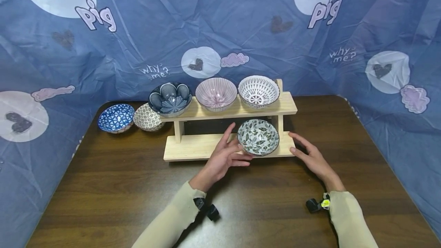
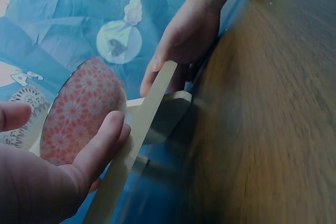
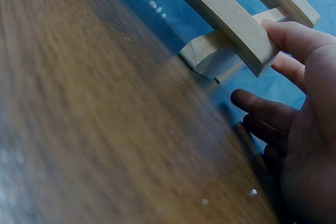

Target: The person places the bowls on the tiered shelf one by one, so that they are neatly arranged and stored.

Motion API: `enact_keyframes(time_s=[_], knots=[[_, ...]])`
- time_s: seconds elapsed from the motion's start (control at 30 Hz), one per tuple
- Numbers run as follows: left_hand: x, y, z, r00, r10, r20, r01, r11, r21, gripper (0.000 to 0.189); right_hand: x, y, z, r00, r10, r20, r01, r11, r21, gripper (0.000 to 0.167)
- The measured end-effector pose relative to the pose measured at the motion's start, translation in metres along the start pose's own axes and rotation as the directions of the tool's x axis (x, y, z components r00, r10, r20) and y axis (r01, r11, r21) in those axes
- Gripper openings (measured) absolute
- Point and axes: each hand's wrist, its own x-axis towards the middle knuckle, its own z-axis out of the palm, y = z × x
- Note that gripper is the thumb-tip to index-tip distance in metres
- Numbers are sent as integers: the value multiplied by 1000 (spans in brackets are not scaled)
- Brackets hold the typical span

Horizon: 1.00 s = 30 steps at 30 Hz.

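Note:
A bowl (image 1: 258, 137) with a green leaf pattern inside sits over the right part of the lower shelf (image 1: 193, 146) of a two-tier wooden stand. Its outside, red with pale flowers, faces the left wrist view, where the bowl (image 2: 84, 111) looks tilted. My left hand (image 1: 222, 160) is at the bowl's left side, fingers spread. One fingertip (image 2: 113, 121) lies against the outer wall, while another finger stands off from it. With extended fingers, my right hand (image 1: 317, 162) touches the right end of the lower shelf; in the right wrist view a fingertip (image 3: 270, 27) meets the wood.
Along the upper shelf (image 1: 287, 104) stand a dark blue bowl (image 1: 170, 98), a pink striped bowl (image 1: 216, 94) and a black-and-white bowl (image 1: 259, 91). Left of the stand, a blue triangle-patterned bowl (image 1: 116, 118) and a small checked bowl (image 1: 148, 117) rest on the table (image 1: 113, 186). Blue cloth (image 1: 220, 22) hangs behind.

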Motion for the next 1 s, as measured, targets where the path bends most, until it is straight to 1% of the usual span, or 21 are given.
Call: enact_keyframes(time_s=[0.17,0.4,0.53,0.7,0.83,1.0], knots=[[-9,4,-10,1000,-2,9,2,1000,22,82,-1,1,0,1000,4,1,-4,1000,3,58],[-25,10,-23,1000,10,-10,-10,999,44,78,-1,2,-1,1000,1,-3,-1,1000,-2,58],[-36,12,-31,999,44,-3,-43,996,72,79,0,2,0,1000,-2,1,2,1000,-2,58],[-52,16,-41,995,102,0,-101,992,74,74,0,1,0,1000,-2,4,2,1000,-1,58],[-64,21,-50,989,150,-8,-150,987,66,68,1,1,-1,1000,-4,3,4,1000,-6,58],[-78,27,-65,979,205,15,-205,977,64,58,0,1,-1,1000,-6,1,6,1000,-13,57]])
